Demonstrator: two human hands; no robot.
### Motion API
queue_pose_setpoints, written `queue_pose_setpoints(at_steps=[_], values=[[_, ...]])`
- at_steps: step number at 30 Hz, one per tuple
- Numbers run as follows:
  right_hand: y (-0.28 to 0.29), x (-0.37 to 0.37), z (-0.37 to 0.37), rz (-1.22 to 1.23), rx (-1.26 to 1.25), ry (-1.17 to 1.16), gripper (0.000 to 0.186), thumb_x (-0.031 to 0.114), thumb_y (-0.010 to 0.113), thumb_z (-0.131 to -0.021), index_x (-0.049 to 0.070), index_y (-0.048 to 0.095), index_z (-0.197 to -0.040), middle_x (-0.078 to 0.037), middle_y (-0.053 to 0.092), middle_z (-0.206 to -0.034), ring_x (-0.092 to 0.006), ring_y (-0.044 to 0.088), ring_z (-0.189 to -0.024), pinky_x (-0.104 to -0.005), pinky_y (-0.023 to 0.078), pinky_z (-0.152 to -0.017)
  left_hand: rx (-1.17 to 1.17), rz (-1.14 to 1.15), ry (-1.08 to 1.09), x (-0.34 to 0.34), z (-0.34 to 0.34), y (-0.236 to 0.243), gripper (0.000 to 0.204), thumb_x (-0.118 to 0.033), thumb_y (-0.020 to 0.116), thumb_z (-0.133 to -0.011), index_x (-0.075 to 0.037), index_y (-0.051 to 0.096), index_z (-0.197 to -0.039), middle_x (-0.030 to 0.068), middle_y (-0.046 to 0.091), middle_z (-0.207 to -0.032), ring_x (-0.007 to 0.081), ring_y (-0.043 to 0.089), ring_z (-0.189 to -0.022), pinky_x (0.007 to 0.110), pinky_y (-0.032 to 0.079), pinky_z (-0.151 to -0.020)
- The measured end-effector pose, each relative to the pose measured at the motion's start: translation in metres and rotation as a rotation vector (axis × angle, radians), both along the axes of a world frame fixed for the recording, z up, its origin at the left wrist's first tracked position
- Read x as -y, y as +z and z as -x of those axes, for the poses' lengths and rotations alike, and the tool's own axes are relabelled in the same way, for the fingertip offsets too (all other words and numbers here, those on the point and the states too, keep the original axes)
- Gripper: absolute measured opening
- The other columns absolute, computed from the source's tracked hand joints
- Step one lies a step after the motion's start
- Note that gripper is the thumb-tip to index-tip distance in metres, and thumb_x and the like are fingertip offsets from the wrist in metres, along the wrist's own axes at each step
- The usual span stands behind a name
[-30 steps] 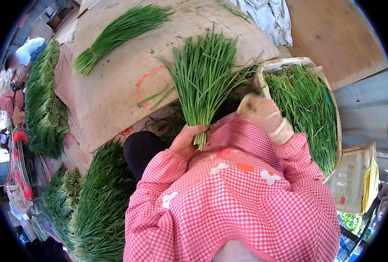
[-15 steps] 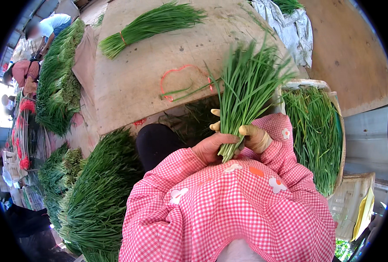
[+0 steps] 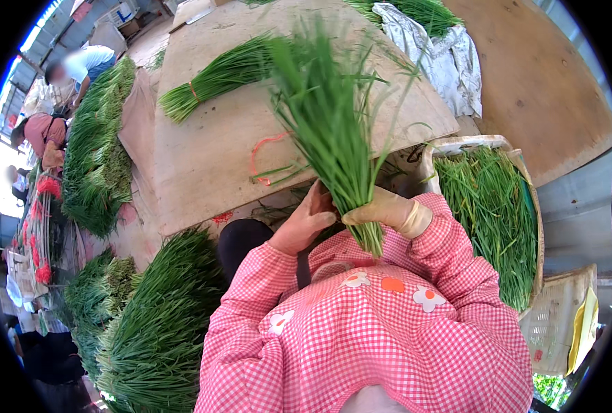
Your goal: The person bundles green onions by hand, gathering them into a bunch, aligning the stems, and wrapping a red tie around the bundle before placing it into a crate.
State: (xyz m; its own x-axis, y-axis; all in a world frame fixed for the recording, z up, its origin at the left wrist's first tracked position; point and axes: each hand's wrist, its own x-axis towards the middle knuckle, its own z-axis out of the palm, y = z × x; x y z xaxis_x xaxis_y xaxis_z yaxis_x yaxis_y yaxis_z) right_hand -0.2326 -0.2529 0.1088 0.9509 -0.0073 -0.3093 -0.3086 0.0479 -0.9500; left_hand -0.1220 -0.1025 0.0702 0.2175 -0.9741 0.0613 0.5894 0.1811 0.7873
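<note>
A loose bunch of garlic chives (image 3: 340, 151) stands up in front of my chest, its leaf tips blurred and its stem ends pointing down toward me. My right hand (image 3: 392, 212), in a pale glove, is closed around the lower stems. Bare, my left hand (image 3: 304, 221) is at the left side of the stems, thumb apart from the fingers; the fingertips are partly hidden by the bunch. Behind, on the wooden board (image 3: 202, 168), lies a tied bunch of chives (image 3: 216, 72) with a band near its stem ends. A red tie (image 3: 256, 162) lies closer to me.
At my right stands a crate (image 3: 430, 168) filled with loose chives (image 3: 491, 220). Large heaps of chives (image 3: 161, 330) rise at my left. A white cloth (image 3: 436, 62) covers more greens at the back. Two people (image 3: 89, 65) bend over another long heap (image 3: 96, 151).
The bunch has swung up and leftward, with its tips now over the tied bunch. My left hand has shifted left from the stem ends, while my right hand keeps its grip.
</note>
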Motion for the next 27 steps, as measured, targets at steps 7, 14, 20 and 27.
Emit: queue_pose_setpoints(at_steps=[7, 14, 20, 27], values=[[0.016, -0.045, -0.044, 1.145, -0.224, 0.071, 0.045, 0.022, 0.063, -0.069, -0.004, 0.049, -0.102, -0.022, 0.062, -0.083, -0.0341, 0.063, -0.08, -0.0402, 0.049, -0.069, -0.131, -0.155, 0.461, -0.007, 0.011, -0.009, 0.046, -0.015, 0.06, -0.08, -0.003, 0.043, -0.121, 0.0053, 0.05, -0.112, 0.0155, 0.048, -0.102, 0.031, 0.039, -0.089], [-0.006, -0.09, -0.055, 1.604, -0.033, 0.088, 0.042, 0.025, 0.066, -0.066, 0.002, 0.049, -0.097, -0.012, 0.063, -0.078, -0.0232, 0.064, -0.071, -0.0323, 0.045, -0.06, -0.53, -0.048, 0.608, -0.021, -0.006, -0.018, 0.027, -0.007, 0.056, -0.083, -0.001, 0.051, -0.109, 0.0116, 0.06, -0.095, 0.0246, 0.06, -0.085, 0.036, 0.05, -0.077], [-0.009, -0.094, -0.038, 1.073, 0.189, 0.051, 0.075, 0.032, 0.069, -0.069, -0.007, 0.035, -0.123, -0.023, 0.057, -0.097, -0.0317, 0.061, -0.085, -0.039, 0.048, -0.072, -0.518, -0.093, 0.666, -0.041, -0.034, -0.024, 0.011, -0.008, 0.055, -0.08, 0.001, 0.057, -0.086, 0.0108, 0.06, -0.08, 0.0236, 0.058, -0.077, 0.035, 0.048, -0.075], [-0.069, -0.055, 0.008, 0.683, -0.052, 0.342, 0.037, 0.027, 0.062, -0.077, 0.006, 0.053, -0.107, -0.019, 0.061, -0.091, -0.0343, 0.06, -0.084, -0.0393, 0.048, -0.073, -0.481, 0.052, 0.624, -0.053, -0.048, -0.018, 0.012, -0.007, 0.055, -0.077, -0.001, 0.052, -0.086, 0.0073, 0.053, -0.075, 0.02, 0.052, -0.074, 0.037, 0.045, -0.079]])
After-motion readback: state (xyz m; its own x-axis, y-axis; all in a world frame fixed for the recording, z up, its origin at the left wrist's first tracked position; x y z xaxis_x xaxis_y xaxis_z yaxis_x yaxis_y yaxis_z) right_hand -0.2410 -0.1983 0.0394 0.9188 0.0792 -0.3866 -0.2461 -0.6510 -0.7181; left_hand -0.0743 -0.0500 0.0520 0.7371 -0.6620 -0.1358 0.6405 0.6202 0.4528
